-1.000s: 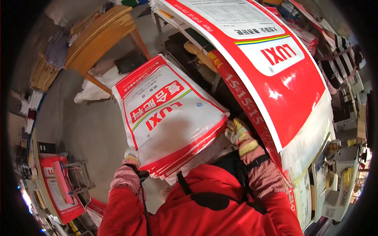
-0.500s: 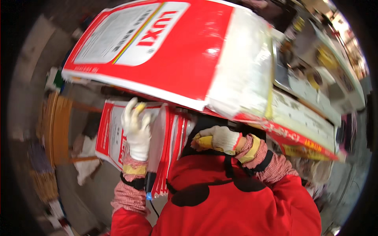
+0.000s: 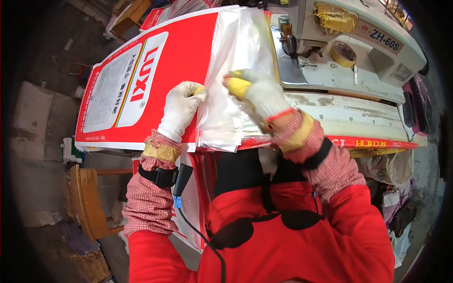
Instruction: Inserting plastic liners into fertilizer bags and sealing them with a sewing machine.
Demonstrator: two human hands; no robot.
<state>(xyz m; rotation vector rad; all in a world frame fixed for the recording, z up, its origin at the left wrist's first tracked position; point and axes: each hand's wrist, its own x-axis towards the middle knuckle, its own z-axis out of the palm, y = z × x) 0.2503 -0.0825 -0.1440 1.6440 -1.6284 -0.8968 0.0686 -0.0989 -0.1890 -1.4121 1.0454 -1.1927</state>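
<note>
A large red and white printed sack (image 3: 188, 52) lies flat on the work table, with clear plastic liner (image 3: 231, 61) sticking out of its right end. My left hand (image 3: 181, 107), in a white glove, is closed with thumb and fingers pinched at the edge where the sack meets the liner. My right hand (image 3: 262, 94), gloved with yellow wrapping on the fingers, hovers over the liner and is blurred by motion. Whether its fingers grip any plastic cannot be made out.
A white industrial sewing machine (image 3: 373, 42) stands right of the sack, a tape roll (image 3: 343, 54) on its bed. A white ruled strip (image 3: 349, 113) runs along the table front. More sacks (image 3: 191, 188) hang below by my left forearm; a wooden stool (image 3: 87, 203) stands left.
Both hands have risen from near my lap onto the sack on the table. My left fingers, spread before, are now pinched. The view has shifted, showing more of the sewing machine.
</note>
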